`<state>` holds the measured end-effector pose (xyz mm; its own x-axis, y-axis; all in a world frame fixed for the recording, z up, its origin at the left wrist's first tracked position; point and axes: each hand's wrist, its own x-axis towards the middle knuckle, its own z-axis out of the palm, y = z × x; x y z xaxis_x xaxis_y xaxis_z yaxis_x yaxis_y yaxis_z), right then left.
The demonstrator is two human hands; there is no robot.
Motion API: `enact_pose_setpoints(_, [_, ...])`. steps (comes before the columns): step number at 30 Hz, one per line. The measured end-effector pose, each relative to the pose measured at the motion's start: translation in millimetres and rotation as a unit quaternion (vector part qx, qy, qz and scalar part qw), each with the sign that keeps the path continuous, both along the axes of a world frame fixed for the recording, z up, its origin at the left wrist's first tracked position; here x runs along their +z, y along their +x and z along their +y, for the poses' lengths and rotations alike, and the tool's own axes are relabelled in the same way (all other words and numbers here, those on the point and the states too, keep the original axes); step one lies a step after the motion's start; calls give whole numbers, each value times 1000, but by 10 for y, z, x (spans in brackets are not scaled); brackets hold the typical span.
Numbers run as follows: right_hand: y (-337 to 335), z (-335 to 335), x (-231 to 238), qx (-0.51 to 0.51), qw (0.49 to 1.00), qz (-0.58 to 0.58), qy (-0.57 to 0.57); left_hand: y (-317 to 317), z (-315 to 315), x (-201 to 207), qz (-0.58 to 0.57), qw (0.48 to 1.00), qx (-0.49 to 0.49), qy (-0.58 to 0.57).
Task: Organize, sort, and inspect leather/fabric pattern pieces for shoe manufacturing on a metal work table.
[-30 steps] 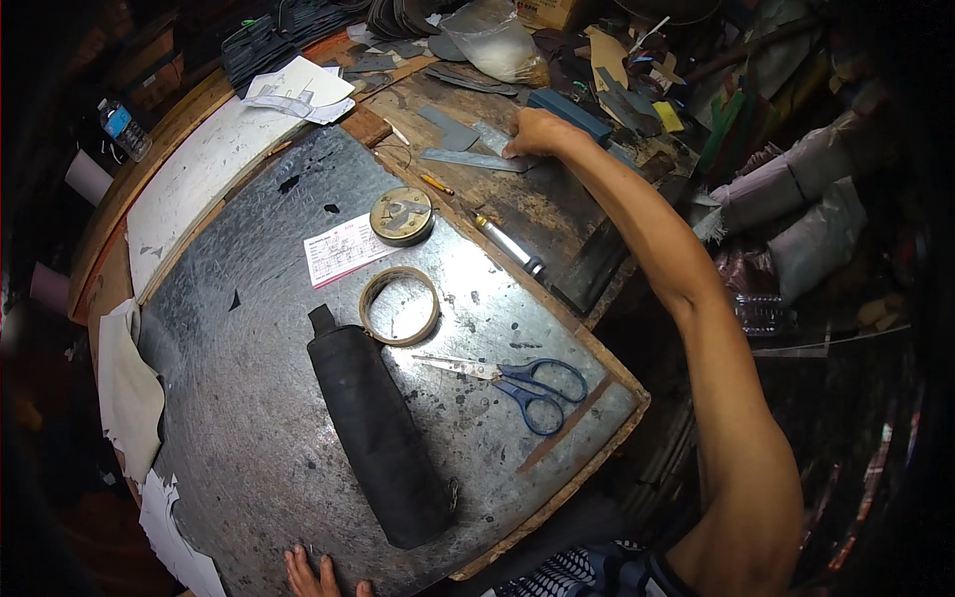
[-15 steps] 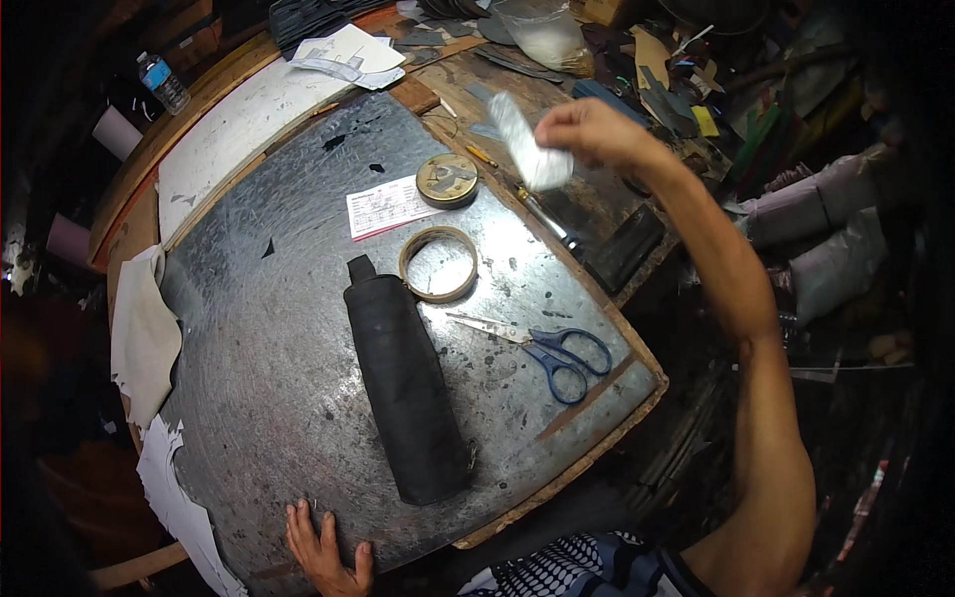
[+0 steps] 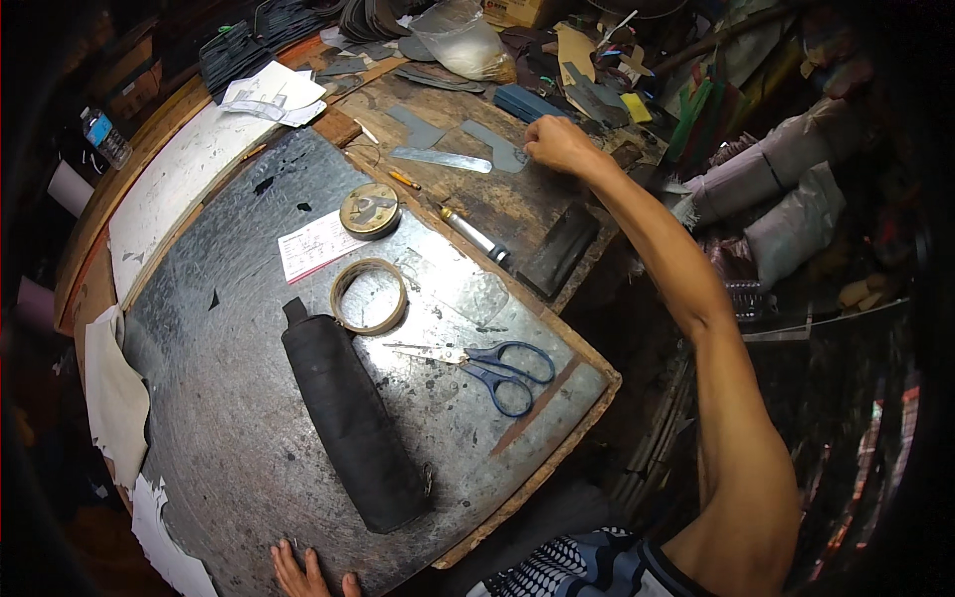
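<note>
My left hand (image 3: 301, 571) lies flat on the metal-topped table (image 3: 229, 398) at the lower edge, fingers spread, partly cut off by the frame. A long black zip pouch (image 3: 353, 423) lies just ahead of it. Far out, my right hand (image 3: 560, 144) is closed, its fingers curled beside a dark blue block (image 3: 530, 102) and a grey cut piece (image 3: 494, 145); whatever it may hold is hidden. On the metal top are blue-handled scissors (image 3: 487, 366), a tape roll (image 3: 334, 300), a round tin (image 3: 369, 212) and a thin clear plastic piece (image 3: 476, 297).
A metal strip (image 3: 441, 159), a yellow pencil (image 3: 405, 180) and a silver-barrelled tool (image 3: 475, 236) lie on the wooden bench. A printed card (image 3: 316, 247) touches the tin. Papers (image 3: 276, 92), a plastic bag (image 3: 463, 42) and wrapped bundles (image 3: 776, 189) surround the table.
The whitish piece that my right hand held is out of its fingers; a clear piece shows on the metal top. That hand has closed near the blue block. The whole view has shifted.
</note>
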<state>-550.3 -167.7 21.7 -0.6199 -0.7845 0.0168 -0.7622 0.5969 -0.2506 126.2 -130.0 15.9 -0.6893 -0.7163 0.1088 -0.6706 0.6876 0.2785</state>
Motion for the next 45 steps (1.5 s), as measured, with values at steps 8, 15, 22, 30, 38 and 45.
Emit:
enact_pose_setpoints(8, [220,-236,-143,-2,997,25,70,17,-2,12,-8,1000,3,0])
enact_pose_setpoints(15, [242,-335,-63,-6,995,-39,96,-10,-10,28,-2,1000,7,1])
enact_pose_setpoints(22, [477,-382,-86,13,989,53,136,12,-6,38,-3,1000,8,12])
enact_pose_setpoints(30, [259,-418,-140,51,980,121,148,45,-20,6,11,1000,3,20])
enact_pose_setpoints(38, [516,-469,32,75,973,84,201,59,-16,45,6,1000,8,18])
enact_pose_setpoints(45, [562,-487,28,56,977,75,191,58,0,13,14,1000,8,15])
